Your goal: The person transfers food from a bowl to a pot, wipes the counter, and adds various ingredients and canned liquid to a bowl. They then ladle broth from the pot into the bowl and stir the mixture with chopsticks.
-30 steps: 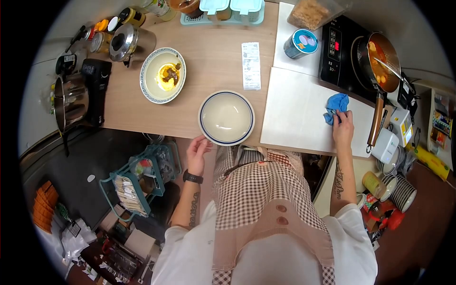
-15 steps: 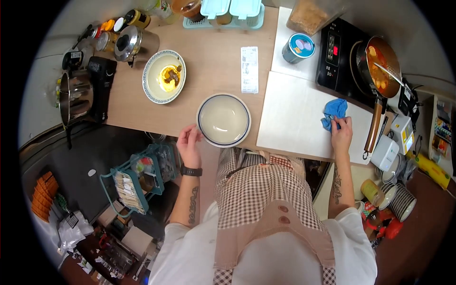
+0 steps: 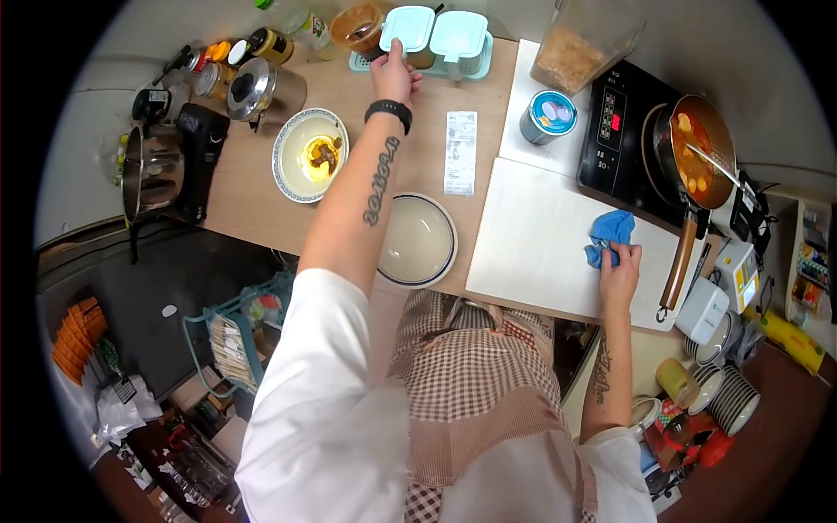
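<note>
My left hand (image 3: 396, 78) reaches to the back of the table. Its fingers are closed at the front of a light-blue lidded seasoning container (image 3: 407, 29), one finger lying up against the lid. A matching container (image 3: 459, 37) stands beside it in the same tray. On the white board (image 3: 523, 235), my right hand (image 3: 620, 270) grips a crumpled blue cloth (image 3: 612, 230). Below my left forearm is a blue-rimmed bowl (image 3: 418, 242), partly hidden by the arm. Left of the forearm sits a patterned bowl (image 3: 288, 166) with yellow and brown contents.
A pan (image 3: 728, 166) of red sauce with a spoon rests on the induction cooker (image 3: 602, 131), its handle pointing toward me. A blue-lidded can (image 3: 548, 122) and a printed slip (image 3: 460, 153) lie nearby. Pots (image 3: 266, 91) and jars line the left side.
My left hand has moved from beside the blue-rimmed bowl up to the seasoning container at the back. My right hand stays on the blue cloth. The view has shifted slightly.
</note>
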Motion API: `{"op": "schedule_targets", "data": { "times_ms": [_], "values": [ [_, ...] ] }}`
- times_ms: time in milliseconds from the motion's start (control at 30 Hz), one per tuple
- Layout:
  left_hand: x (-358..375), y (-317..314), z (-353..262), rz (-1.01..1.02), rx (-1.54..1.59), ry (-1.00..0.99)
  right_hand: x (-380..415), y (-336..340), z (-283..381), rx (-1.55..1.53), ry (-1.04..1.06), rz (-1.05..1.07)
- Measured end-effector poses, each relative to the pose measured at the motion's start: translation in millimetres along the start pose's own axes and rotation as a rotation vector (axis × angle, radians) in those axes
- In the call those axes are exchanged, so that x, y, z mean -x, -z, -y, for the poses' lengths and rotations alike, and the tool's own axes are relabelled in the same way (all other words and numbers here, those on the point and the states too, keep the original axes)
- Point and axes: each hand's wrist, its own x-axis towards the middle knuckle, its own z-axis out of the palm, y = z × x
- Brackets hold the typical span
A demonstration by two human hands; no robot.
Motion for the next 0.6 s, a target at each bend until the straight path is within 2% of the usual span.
{"op": "schedule_targets", "data": {
  "times_ms": [67, 133, 233, 333, 433, 467, 600],
  "values": [
    [-36, 12, 8, 0.111, -0.041, 0.060, -2, 2, 2, 0.012, -0.019, 0.018],
    [-39, 19, 6, 0.204, -0.117, 0.113, -2, 6, 7, 0.041, -0.041, 0.049],
    [-33, 29, 8, 0.361, -0.086, 0.093, -5, 16, 23, 0.067, -0.080, 0.115],
    [-7, 53, 11, 0.411, -0.049, 0.015, -5, 30, 58, 0.208, -0.024, 0.025],
    [57, 90, 12, 0.460, 0.019, -0.012, -6, 27, 80, -0.040, 0.175, 0.039],
    [81, 103, 11, 0.451, 0.023, -0.029, -11, 31, 105, -0.206, 0.082, 0.198],
    [168, 163, 20, 0.511, -0.080, -0.101, -32, -2, 178, -0.856, 0.010, 0.530]
  ]
}}
